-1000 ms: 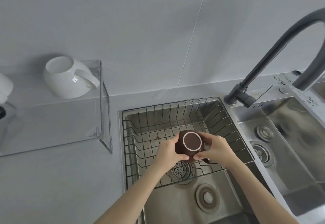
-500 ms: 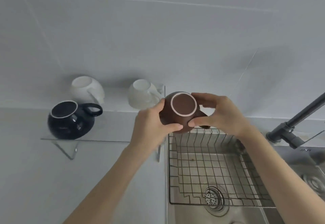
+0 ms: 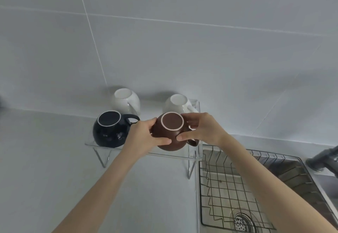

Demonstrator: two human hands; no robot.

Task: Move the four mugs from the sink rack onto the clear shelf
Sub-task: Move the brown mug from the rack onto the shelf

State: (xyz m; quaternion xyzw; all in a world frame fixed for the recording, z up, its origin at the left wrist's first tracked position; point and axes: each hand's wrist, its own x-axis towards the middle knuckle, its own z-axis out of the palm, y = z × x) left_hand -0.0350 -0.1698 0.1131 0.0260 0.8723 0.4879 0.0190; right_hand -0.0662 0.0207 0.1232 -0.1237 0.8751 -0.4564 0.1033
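On the clear shelf (image 3: 91, 144) the dark blue mug (image 3: 109, 131) sits upside down, near your left hand (image 3: 144, 137). Bump its handle and it could slide off. Both your hands are wrapped around the brown mug (image 3: 170, 134), upside down at the shelf's front right. Your right hand (image 3: 204, 129) hides most of its handle. Let go too near the edge and it may tip into the sink rack (image 3: 237, 187). I cannot tell if it touches the shelf yet.
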